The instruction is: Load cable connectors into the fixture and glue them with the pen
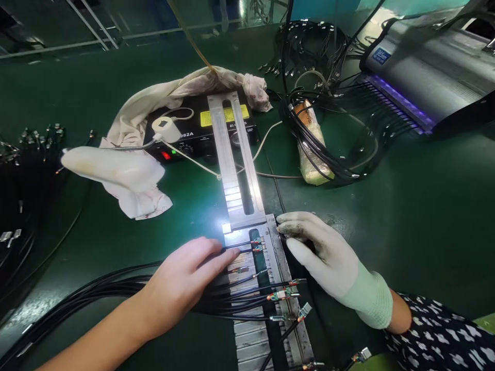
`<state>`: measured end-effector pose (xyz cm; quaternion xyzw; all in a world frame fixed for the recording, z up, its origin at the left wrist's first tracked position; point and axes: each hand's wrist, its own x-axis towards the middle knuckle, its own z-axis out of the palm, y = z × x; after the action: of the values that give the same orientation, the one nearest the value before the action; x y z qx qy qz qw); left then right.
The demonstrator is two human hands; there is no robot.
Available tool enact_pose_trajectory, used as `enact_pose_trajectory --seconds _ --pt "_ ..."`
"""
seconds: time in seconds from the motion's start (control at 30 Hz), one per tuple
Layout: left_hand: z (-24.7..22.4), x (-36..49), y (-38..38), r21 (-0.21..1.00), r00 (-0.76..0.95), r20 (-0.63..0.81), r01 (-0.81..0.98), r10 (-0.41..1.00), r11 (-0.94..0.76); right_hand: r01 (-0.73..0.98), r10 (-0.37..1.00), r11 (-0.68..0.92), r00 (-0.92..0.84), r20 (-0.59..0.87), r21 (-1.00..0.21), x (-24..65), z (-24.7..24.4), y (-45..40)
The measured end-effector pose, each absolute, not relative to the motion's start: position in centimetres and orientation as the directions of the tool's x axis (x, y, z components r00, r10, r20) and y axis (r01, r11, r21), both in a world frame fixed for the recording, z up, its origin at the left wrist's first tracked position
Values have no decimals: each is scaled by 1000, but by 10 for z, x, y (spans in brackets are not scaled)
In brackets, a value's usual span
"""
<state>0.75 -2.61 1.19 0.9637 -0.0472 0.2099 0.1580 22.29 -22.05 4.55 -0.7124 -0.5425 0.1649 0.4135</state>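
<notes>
My bare left hand (pixel 189 273) presses its thumb and fingertips on a black cable at the left edge of a slotted metal fixture (pixel 251 337). Two cable ends with small connectors (pixel 258 248) lie across the fixture's dark slot, beside those fingertips. Lower down, more black cables (pixel 247 296) cross the fixture, their connectors uneven. My right hand (pixel 328 257), in a white glove with a green cuff, rests its fingertips at the fixture's right edge, fingers slightly apart, with nothing seen in it. A slotted metal plate (pixel 234 165) extends from the fixture's upper end.
Behind the plate sits a black control box (pixel 197 136) with a cloth (pixel 131 118) draped around it. A white-wrapped nozzle (pixel 112 165) lies left. Coiled cables (pixel 309 136) circle a wrapped block (pixel 313 159). A silver machine (pixel 421 67) glows purple at upper right. Cable bundles (pixel 34 154) lie far left.
</notes>
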Motion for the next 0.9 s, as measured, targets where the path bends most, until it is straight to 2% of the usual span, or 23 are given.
enact_pose_trajectory --seconds 0.13,0.33,0.43,0.53,0.63,0.77,0.9 --pt "6 4 -31 364 903 430 -154 20 -918 650 911 -63 347 222 -757 224 45 -220" --pt "6 -16 -46 114 914 373 123 157 -986 655 911 -76 353 215 -752 225 46 -219" --pt "12 -11 -49 79 923 376 63 88 -995 648 906 -74 361 221 -758 224 46 -220" --pt "18 8 -47 112 924 382 -51 -4 -992 652 907 -70 356 223 -755 224 46 -219" --pt "21 28 -45 121 941 337 -90 -45 -988 664 911 -58 341 233 -746 225 45 -219" --pt "20 39 -44 84 939 339 -85 -52 -993 675 909 -55 339 244 -736 225 46 -219" --pt "20 32 -43 192 917 399 -85 -1 -978 675 910 -63 341 235 -735 225 46 -220"
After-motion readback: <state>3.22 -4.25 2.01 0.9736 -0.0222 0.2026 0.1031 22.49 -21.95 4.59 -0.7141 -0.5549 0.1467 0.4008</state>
